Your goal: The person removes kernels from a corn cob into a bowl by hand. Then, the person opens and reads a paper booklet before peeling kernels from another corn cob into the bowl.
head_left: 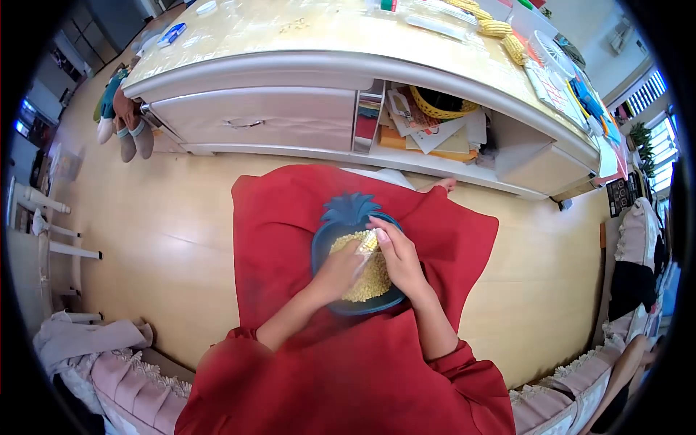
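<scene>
While my right hand (398, 255) clamps the corncob (370, 240) over the pineapple-shaped bowl's (349, 310) one-o'clock side, my blurred left hand (336, 277) apparently grips it too; a slip could scatter kernels (371, 286) onto red fabric (270, 232).

The table (326, 45) has a pale, shiny top. Near its left edge lies a small blue-and-white object (172, 34); toward the right edge lie several corn cobs (496, 28), beside a clear container (439, 29).

I can see a long, pale, glossy-topped cabinet (246, 109), a round yellow woven basket (438, 111) inside it, a small blue-and-white box (172, 34) atop its left end.
</scene>
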`<state>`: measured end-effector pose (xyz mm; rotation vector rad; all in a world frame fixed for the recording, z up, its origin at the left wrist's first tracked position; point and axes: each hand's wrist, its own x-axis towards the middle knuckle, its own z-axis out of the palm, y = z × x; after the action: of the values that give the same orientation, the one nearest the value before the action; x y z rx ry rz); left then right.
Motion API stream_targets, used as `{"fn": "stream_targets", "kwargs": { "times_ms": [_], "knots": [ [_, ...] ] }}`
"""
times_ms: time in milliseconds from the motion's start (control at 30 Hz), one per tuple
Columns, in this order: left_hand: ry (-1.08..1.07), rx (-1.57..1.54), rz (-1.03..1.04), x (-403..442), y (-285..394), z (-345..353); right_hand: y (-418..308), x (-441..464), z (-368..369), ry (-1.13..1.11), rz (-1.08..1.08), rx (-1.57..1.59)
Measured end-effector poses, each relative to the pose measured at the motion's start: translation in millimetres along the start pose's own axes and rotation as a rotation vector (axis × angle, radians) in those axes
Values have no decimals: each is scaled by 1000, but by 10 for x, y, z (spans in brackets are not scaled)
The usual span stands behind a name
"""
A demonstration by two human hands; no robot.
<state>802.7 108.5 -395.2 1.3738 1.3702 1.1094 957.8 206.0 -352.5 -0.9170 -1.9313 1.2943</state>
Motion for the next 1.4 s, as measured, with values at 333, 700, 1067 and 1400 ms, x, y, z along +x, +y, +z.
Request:
{"fn": "stream_targets", "kwargs": {
  "times_ms": [333,700,1067,1400],
  "knots": [
    [-47,-259,-417,109,363,43,192,-173,-175,-66,259,443],
    [-120,-242,-214,87,68,82,283,-201,-183,-54,309,486],
    [-117,-435,-457,140,293,34,215,-189,-202,-89,311,405],
    [-73,-521,-509,143,232,34,247,-206,-177,-93,319,441]
  ]
}}
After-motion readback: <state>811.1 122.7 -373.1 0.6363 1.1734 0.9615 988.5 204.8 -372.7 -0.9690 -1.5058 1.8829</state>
